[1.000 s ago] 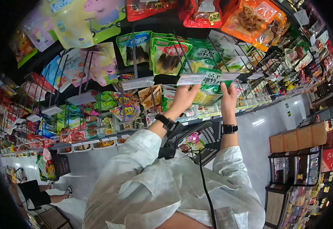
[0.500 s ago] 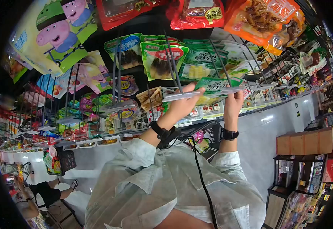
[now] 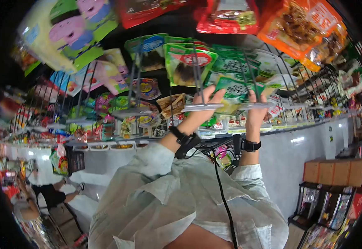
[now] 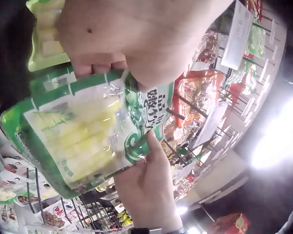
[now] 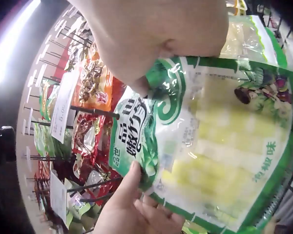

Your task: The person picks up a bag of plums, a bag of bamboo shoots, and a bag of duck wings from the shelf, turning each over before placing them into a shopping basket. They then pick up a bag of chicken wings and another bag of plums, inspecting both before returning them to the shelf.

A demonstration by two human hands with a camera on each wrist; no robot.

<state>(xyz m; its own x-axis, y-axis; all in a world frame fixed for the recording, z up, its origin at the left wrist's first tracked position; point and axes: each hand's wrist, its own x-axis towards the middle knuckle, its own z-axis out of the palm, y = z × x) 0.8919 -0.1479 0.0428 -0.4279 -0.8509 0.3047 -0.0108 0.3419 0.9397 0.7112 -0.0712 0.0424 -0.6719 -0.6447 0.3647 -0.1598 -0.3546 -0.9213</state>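
Observation:
Both hands are on a green-and-white bag of bamboo shoots [image 3: 233, 92], its clear window showing pale yellow pieces. In the head view, my left hand [image 3: 204, 108] pinches the bag's left edge and my right hand [image 3: 256, 112] its right edge, beside the price-tag holders. The left wrist view shows the bag [image 4: 83, 131] broadside, the right thumb lying on its printed front near one end. From the right wrist, the left hand [image 5: 136, 209] grips the lower edge, thumb in front and fingers behind. A metal hook tip [image 5: 116, 116] sits right by the bag's printed end.
Similar green bags [image 3: 235, 62] hang behind, beside green-and-red snack packs [image 3: 189, 62]. Red packs [image 3: 226, 18] and an orange pack [image 3: 301, 31] hang above. Long hooks with price-tag holders [image 3: 204, 107] stick out. A dark basket [image 3: 230, 168] is below; another person [image 3: 48, 195] is at lower left.
The bag and both hands have moved in toward the hanging green bags, from in front of the tag holders to behind them. The head view has shifted slightly. Both hands keep their hold.

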